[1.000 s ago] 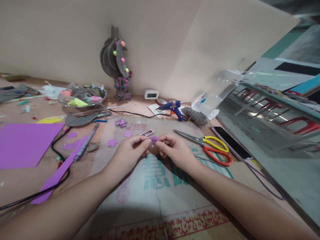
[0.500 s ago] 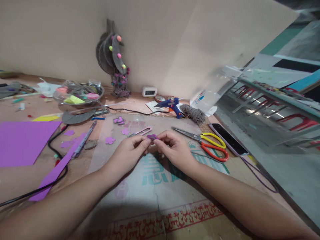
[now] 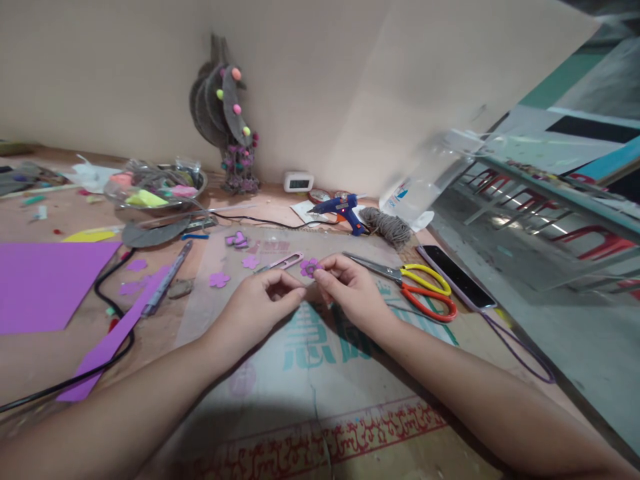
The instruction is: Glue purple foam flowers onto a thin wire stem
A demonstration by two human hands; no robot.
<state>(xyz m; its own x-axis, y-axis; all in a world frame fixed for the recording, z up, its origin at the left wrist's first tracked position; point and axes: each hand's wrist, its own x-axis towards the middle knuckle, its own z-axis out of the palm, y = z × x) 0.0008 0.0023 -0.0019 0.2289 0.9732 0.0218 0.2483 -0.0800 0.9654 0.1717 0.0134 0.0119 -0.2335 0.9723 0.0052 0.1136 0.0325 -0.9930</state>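
Observation:
My right hand (image 3: 353, 290) pinches a small purple paper flower (image 3: 309, 268) between thumb and fingertips, its face towards me with a darker ring at the centre. To its left, my left hand (image 3: 265, 300) is closed, thumb tip against the curled forefinger, with nothing visible between them. The hands are apart, above a plastic-covered board (image 3: 270, 393) with green and red print. Just behind them lies a pink craft knife (image 3: 287, 261). Loose purple flowers (image 3: 219, 280) are left of it, and a darker-edged flower piece (image 3: 237, 240) lies further back.
Scissors (image 3: 425, 287) with yellow and orange handles and a phone (image 3: 457, 277) lie right. Behind are a blue glue gun (image 3: 345, 210), grey yarn (image 3: 387, 227) and a white clock (image 3: 299, 181). Purple sheet (image 3: 50, 287), pen (image 3: 167, 280), black cable (image 3: 107, 293) and metal bowl (image 3: 155, 210) are left.
My left hand has let go of the flower and drawn slightly down from it. The flower, now only in my right hand, has turned to show its face.

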